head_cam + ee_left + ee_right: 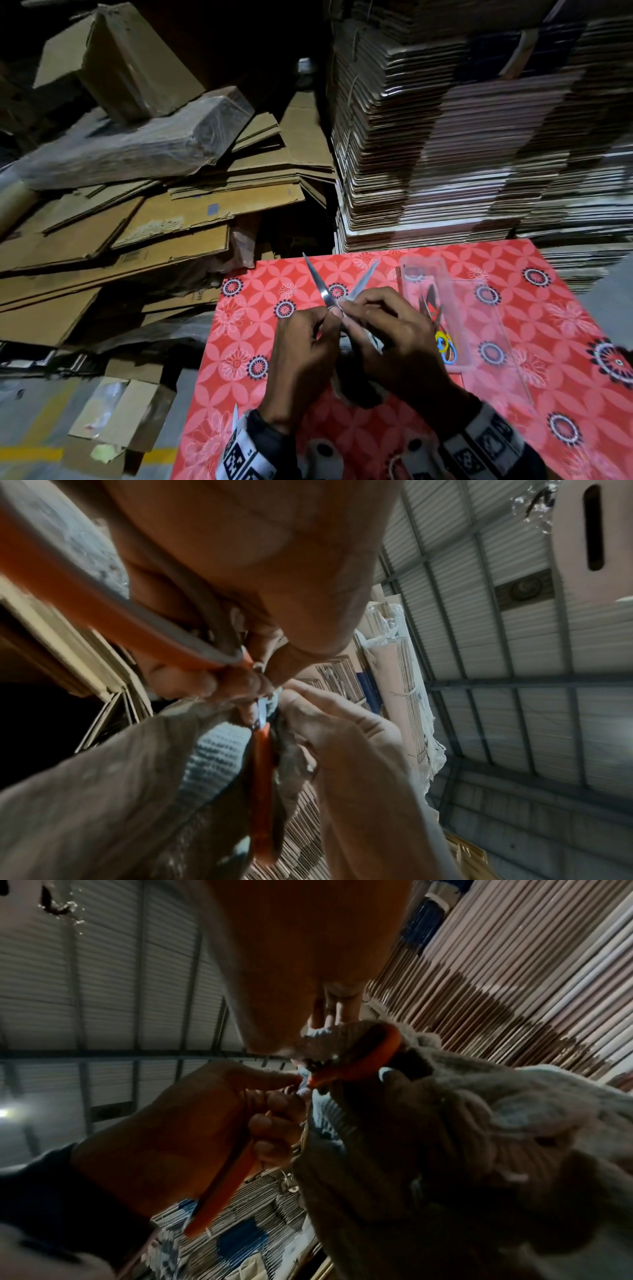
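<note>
Scissors (321,286) are up off the red desk (534,318), between both hands. The blades are spread in a V pointing away from us; we read that as opened so the joint and inner faces can be reached. The left hand (301,359) curls round one orange handle and pinches near the pivot, steadying it. The right hand (400,349) grips a grey cloth (496,1123), bunched over the other handle and pressed at the pivot; we judge it a wiping hold. A clear box (424,274) holding more scissors lies just right of the hands, within easy reach. Cardboard stacks (445,137) are behind.
</note>
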The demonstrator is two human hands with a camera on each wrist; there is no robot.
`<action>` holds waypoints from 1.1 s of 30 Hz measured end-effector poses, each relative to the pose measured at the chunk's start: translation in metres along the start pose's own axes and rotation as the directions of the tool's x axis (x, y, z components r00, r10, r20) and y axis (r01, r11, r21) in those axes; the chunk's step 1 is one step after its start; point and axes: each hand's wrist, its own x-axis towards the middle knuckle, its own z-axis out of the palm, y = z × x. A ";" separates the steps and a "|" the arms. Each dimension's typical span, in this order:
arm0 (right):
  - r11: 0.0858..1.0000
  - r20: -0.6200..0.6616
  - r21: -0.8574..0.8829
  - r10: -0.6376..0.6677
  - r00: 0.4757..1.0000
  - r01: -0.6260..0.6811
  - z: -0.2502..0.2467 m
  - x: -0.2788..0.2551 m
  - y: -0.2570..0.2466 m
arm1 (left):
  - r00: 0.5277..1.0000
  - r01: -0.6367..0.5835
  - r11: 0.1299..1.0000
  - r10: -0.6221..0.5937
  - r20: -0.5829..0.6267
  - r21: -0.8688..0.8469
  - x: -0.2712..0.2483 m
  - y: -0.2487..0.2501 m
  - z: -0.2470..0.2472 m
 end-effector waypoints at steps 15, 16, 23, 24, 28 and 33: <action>0.945 -0.002 0.171 0.284 0.959 -0.280 0.000 0.011 0.008 | 0.998 0.014 0.999 -0.011 -0.067 0.042 -0.003 -0.001 0.006; 0.954 0.007 0.146 0.263 0.965 -0.262 0.003 0.007 0.004 | 0.997 0.022 0.999 -0.019 -0.072 0.039 -0.002 -0.001 0.007; 0.950 0.043 0.128 0.283 0.958 -0.287 -0.011 0.011 0.015 | 0.998 0.012 0.999 -0.010 -0.064 0.030 -0.006 0.000 0.011; 0.941 0.009 0.132 0.313 0.950 -0.311 -0.012 0.013 0.017 | 0.997 0.001 0.999 0.002 -0.078 0.039 -0.006 0.001 0.012; 0.968 0.025 0.084 0.234 0.972 -0.235 -0.001 0.000 -0.002 | 0.995 0.012 0.995 -0.002 -0.102 0.097 -0.002 -0.002 0.014; 0.948 0.065 0.129 0.285 0.956 -0.291 -0.017 0.009 0.013 | 0.997 -0.003 0.999 0.007 -0.079 0.046 -0.012 0.002 0.014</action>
